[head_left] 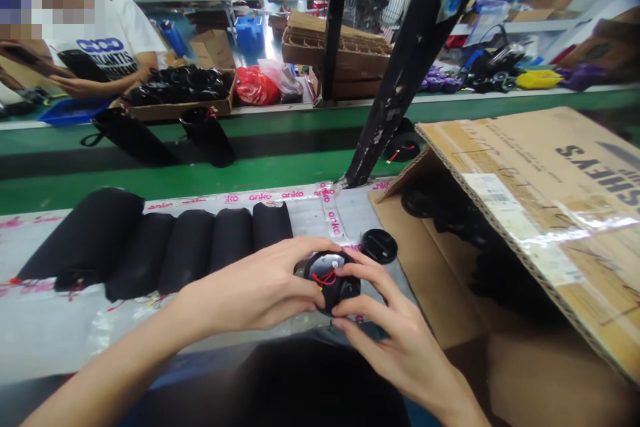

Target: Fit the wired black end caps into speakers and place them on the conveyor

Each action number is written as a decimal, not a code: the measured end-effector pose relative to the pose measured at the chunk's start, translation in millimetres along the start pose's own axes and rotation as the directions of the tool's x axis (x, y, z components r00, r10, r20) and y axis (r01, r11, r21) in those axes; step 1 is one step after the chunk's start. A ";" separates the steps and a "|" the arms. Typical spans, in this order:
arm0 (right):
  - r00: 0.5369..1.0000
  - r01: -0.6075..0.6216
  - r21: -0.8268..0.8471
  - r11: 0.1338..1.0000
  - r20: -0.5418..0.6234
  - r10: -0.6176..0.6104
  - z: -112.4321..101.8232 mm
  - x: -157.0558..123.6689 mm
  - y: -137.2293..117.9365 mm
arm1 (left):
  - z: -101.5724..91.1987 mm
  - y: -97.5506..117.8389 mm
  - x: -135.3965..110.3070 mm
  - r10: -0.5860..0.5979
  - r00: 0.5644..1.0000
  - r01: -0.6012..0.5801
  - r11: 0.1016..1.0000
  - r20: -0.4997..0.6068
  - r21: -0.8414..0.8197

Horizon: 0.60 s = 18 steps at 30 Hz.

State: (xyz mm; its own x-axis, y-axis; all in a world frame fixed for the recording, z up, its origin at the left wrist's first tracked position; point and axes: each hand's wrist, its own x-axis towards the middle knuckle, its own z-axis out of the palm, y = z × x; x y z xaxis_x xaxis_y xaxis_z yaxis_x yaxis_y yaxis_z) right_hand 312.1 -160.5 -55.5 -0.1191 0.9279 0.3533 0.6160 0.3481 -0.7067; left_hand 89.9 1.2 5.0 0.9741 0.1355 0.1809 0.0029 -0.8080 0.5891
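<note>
**Item:** round black component (pixel 333 285), one piece.
**Form:** disc-shaped housing, glossy black, with a pale glint along its upper edge.
**Detail:** short red wires (pixel 326 277) cross the upward face, with a speck of yellow at their lower end.
**Pose:** face turned up toward the camera, slightly tilted.
**Location:** lower centre of the frame, at the near edge of the desk (pixel 50 340). Whether it rests on the desk or is lifted clear cannot be told.
**State:** held between both hands. The left hand (pixel 260 293) wraps its left side, fingers curled over the top. The right hand (pixel 400 340) pinches its right side, one fingertip on the upper rim by the wires and another on the lower edge. The underside is hidden.
</note>
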 end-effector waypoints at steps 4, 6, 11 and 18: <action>0.998 -0.032 0.041 0.999 -0.046 0.034 10.1 -2.3 -2.9 | 27.2 -6.4 -9.2 -0.106 0.986 0.077 0.974 -0.129 -0.211; 0.996 -0.068 0.070 0.995 -0.048 0.071 16.3 -5.1 -3.9 | 37.8 -7.8 -12.7 -0.173 0.970 0.113 0.943 -0.170 -0.312; 0.988 -0.143 0.141 0.980 -0.037 0.150 25.4 -10.8 -4.9 | 40.4 -3.2 -17.5 -0.191 0.962 0.125 0.945 -0.198 -0.303; 0.994 -0.108 0.131 0.985 0.030 0.105 15.9 -6.9 -2.8 | 3.1 11.9 -3.9 -0.028 1.000 0.027 0.994 0.005 0.105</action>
State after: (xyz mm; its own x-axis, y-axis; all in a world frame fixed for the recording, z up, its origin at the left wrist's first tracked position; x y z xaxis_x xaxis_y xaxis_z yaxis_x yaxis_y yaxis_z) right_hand 298.8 -165.7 -65.7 -0.0768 0.9630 0.2583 0.5183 0.2599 -0.8148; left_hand 86.8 -10.8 8.8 0.9749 0.1546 0.1605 0.0528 -0.8599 0.5077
